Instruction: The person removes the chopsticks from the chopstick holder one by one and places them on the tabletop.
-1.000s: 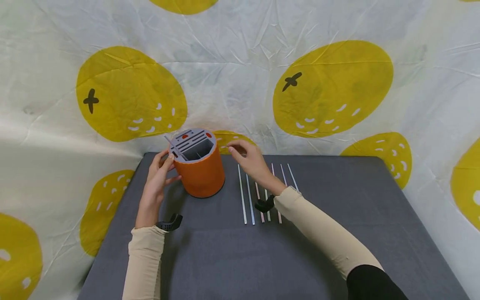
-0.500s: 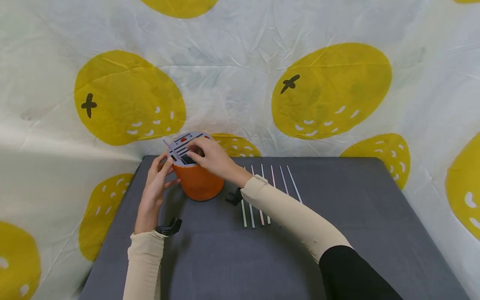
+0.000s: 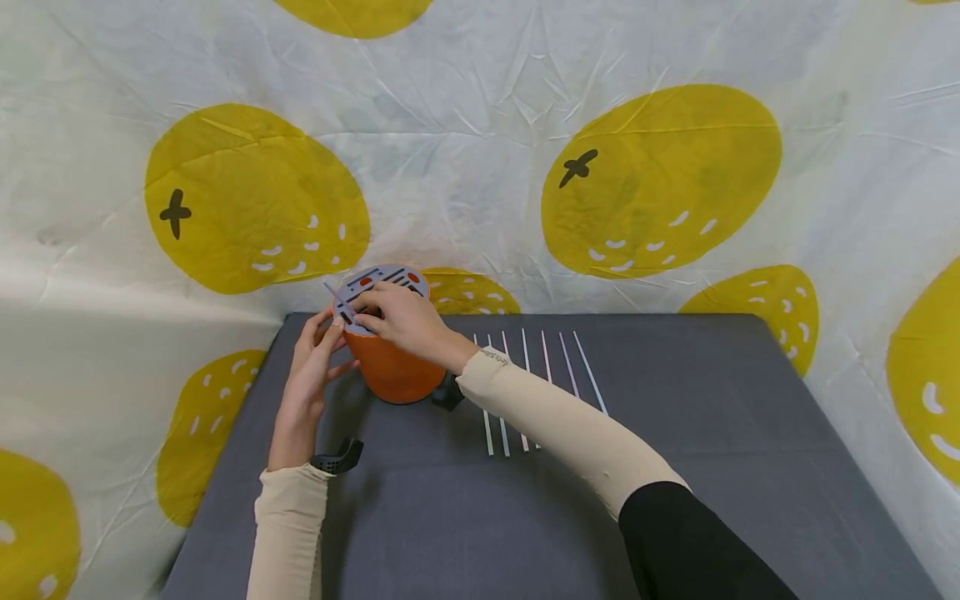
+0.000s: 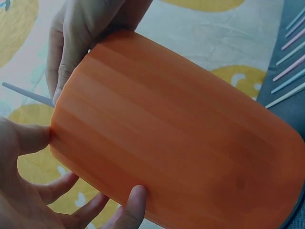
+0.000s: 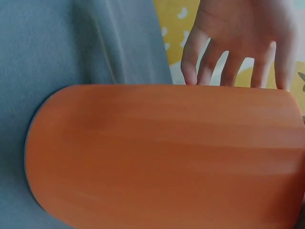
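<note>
An orange round holder [image 3: 393, 371] stands on the dark cloth, its grey slotted top [image 3: 351, 287] partly covered by my right hand. From that top a thin pale lilac chopstick [image 4: 28, 94] sticks out at a slant. My left hand [image 3: 300, 392] steadies the holder from the left, thumb near the rim and spread, fairly straight fingers against the side. Over the top, my right hand [image 3: 405, 321] has its thumb and fingertips together at the lower part of the chopstick; I cannot tell whether they pinch it. The right wrist view shows mostly the holder's side.
Several pastel chopsticks [image 3: 588, 371] lie in a spaced row on the grey cloth [image 3: 450, 525], right of the holder, partly under my right forearm. A white curtain with yellow fruit prints [image 3: 480, 200] hangs right behind the table.
My right hand has moved left from beside the holder to over its top, reaching the slanted chopstick. The left hand has stayed at the holder's side.
</note>
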Demonstrator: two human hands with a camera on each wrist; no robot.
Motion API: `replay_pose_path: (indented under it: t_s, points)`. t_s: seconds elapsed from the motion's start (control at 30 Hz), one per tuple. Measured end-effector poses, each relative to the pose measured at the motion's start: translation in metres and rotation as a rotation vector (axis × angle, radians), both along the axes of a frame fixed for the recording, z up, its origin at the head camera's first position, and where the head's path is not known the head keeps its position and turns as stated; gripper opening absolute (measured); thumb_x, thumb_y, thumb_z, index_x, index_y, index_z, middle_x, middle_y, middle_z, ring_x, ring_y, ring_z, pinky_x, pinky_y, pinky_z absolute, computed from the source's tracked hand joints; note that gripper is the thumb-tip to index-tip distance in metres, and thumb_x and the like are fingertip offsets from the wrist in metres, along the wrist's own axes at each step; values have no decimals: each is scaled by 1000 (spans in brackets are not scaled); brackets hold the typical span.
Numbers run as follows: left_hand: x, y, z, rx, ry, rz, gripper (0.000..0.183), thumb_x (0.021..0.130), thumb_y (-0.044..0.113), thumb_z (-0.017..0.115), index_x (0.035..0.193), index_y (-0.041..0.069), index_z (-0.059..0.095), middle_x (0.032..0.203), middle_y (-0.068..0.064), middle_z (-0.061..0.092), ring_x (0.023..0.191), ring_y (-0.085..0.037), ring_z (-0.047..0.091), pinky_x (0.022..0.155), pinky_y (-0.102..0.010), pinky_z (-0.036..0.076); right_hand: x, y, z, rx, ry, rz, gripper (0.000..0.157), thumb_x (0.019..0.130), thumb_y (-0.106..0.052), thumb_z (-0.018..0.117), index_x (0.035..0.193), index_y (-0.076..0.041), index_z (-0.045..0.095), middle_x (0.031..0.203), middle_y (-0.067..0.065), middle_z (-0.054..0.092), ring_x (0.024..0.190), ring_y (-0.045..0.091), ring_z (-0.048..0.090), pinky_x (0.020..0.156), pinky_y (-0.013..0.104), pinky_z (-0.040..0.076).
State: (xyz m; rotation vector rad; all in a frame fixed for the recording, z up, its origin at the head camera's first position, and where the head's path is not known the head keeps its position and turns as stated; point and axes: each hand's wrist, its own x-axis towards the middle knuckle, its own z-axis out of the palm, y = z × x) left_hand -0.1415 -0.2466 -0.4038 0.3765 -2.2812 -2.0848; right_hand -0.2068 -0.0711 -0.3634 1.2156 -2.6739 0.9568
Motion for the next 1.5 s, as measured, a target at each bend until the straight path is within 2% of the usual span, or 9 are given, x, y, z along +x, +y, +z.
replay_pose_path:
  t_s: [0.3, 0.43, 0.53, 0.77, 0.9, 0.97, 1.1, 1.27, 1.5]
  points:
    - [0, -1, -3, 11, 7, 0, 69, 96, 56, 52, 154, 29, 27, 153, -9, 31, 135, -31, 39, 82, -33, 61, 5, 3, -2, -91, -7, -19, 24, 97, -33, 62, 117, -21, 70, 107, -4, 64, 83, 2, 59, 66, 15, 49]
    - [0, -1, -2, 10, 4, 1, 69, 96, 56, 52, 154, 29, 27, 153, -9, 31, 134, -30, 39, 86, -38, 60, 9, 7, -1, -182, -13, -19, 22, 98, -31, 61, 115, -20, 69, 107, -5, 64, 84, 2, 59, 67, 15, 49]
    - [0, -1, -1, 13, -3, 6, 69, 96, 55, 52, 154, 28, 27, 154, -8, 31, 133, -29, 40, 89, -41, 59, 11, 13, 2, -287, -4, -20, 21, 98, -29, 62, 114, -17, 70, 108, -5, 64, 84, 2, 58, 70, 15, 50]
    - [-1, 0, 0, 15, -7, 25, 68, 96, 55, 53, 154, 27, 29, 154, -8, 32, 132, -28, 41, 82, -34, 61, 14, 33, 19, -603, -63, -9, 22, 96, -21, 65, 117, -14, 69, 109, 1, 70, 91, 9, 67, 81, 20, 57]
    - [-2, -1, -1, 14, -9, 38, 68, 96, 55, 53, 153, 27, 29, 153, -7, 33, 130, -26, 42, 76, -29, 61, 13, 48, 31, -782, -84, -10, 22, 95, -16, 66, 116, -10, 70, 108, 9, 71, 94, 20, 70, 85, 27, 59]
    - [-2, -1, -1, 10, -10, 39, 68, 96, 55, 53, 153, 28, 30, 153, -6, 34, 130, -26, 42, 80, -33, 61, 12, 55, 36, -885, -105, -10, 22, 95, -9, 65, 115, -4, 70, 108, 16, 71, 91, 29, 70, 84, 32, 60]
    - [-3, -1, -2, 5, -10, 34, 67, 96, 55, 53, 153, 28, 30, 153, -6, 35, 130, -27, 42, 90, -43, 59, 5, 71, 43, -1073, -187, -8, 22, 95, -1, 62, 115, 6, 66, 108, 29, 66, 88, 39, 68, 82, 43, 61]
    - [-3, -1, -2, 1, -12, 37, 67, 96, 55, 53, 153, 28, 30, 154, -7, 33, 128, -26, 42, 93, -45, 58, -1, 91, 41, -1204, -369, -49, 23, 95, -13, 65, 114, 0, 66, 103, 17, 69, 86, 26, 72, 83, 45, 61]
    - [-3, -1, -3, 8, 2, 13, 69, 96, 55, 53, 154, 28, 28, 155, -8, 32, 134, -29, 40, 90, -42, 59, -9, 125, 18, -1269, -575, -83, 29, 95, -20, 65, 119, -3, 64, 99, 9, 66, 88, 27, 69, 82, 42, 62]
